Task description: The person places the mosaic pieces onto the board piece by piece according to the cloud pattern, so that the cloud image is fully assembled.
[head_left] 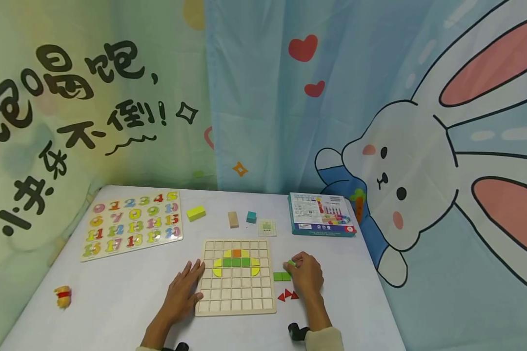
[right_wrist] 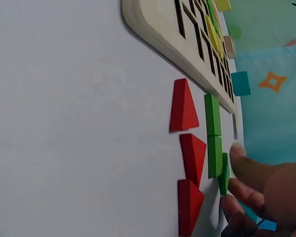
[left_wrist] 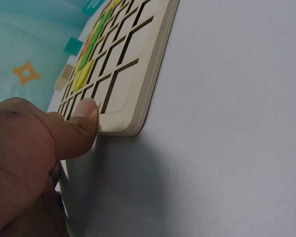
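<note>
My left hand rests along the left edge of a wooden grid board, with its thumb on the rim near the corner. Set in the board are an orange square, a row of three green squares and several yellow rounded pieces. Right of the board, my right hand pinches a green square tile between thumb and fingertips. Beside it lie two more green tiles, side by side. Three red triangles lie just nearer to me.
Behind the board are a pattern card, a teal cube, a plain wooden block and a yellow block. A number puzzle lies back left, a box back right. A small bear figure lies at left.
</note>
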`<action>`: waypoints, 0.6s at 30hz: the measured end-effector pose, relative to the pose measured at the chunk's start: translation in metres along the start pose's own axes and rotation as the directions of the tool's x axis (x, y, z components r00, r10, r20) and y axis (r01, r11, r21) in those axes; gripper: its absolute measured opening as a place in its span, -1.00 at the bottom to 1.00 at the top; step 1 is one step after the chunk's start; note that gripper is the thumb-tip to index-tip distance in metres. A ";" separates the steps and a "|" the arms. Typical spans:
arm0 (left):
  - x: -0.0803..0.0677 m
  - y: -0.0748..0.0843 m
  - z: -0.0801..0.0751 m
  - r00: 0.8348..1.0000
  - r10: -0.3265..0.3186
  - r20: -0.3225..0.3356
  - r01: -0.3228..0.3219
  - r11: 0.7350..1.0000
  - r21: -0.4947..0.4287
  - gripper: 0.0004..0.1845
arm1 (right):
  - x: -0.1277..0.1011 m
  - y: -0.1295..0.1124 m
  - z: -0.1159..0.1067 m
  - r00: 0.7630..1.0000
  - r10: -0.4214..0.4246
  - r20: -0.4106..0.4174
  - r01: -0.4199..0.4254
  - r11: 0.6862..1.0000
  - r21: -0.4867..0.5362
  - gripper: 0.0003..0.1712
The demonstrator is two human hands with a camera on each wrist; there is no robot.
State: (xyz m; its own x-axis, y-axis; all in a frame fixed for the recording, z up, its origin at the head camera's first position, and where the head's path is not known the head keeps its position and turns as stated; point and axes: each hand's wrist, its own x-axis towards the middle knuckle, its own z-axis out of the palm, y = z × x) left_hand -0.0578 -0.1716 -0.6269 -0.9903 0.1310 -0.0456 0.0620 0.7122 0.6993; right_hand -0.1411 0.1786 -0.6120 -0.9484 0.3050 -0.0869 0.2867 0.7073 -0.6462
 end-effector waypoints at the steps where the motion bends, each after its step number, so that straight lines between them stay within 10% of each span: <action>1: 0.000 0.000 0.000 1.000 0.003 -0.004 -0.003 1.000 -0.002 -0.13 | 0.000 0.000 0.001 1.000 0.009 0.006 -0.009 1.000 -0.003 -0.73; 18: 0.000 0.001 0.000 1.000 -0.001 -0.011 0.001 1.000 0.000 -0.12 | -0.014 -0.018 0.015 0.996 -0.082 -0.047 0.086 0.992 0.095 -0.84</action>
State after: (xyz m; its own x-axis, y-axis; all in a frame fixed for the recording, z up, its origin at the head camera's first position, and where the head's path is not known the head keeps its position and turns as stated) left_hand -0.0578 -0.1711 -0.6259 -0.9916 0.1231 -0.0387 0.0612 0.7125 0.6990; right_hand -0.1354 0.1521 -0.6104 -0.9613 0.2755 0.0016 0.1899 0.6669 -0.7206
